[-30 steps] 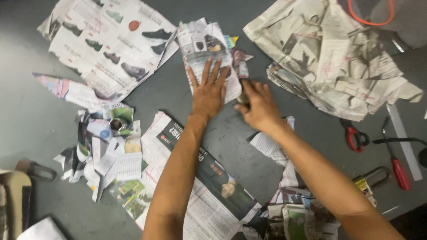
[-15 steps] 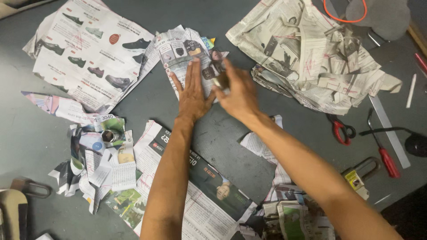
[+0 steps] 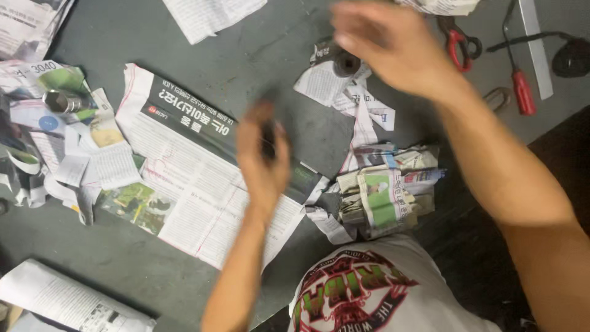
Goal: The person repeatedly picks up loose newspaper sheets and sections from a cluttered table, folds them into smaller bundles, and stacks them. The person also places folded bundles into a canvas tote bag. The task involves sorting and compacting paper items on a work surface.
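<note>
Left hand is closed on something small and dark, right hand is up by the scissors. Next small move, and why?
Probably set the small dark object down on the open newspaper sheet beneath the left hand: that hand is blurred, so the grip can't be judged. The right hand hovers empty near the red-handled scissors.

Both forearms are bare, with no sleeves, watch or rings showing on the blurred left hand [image 3: 263,161] or right hand [image 3: 393,46]. Below and between them sits a white cotton T-shirt [image 3: 393,295], its chest bearing a round red, black and green printed emblem.
</note>
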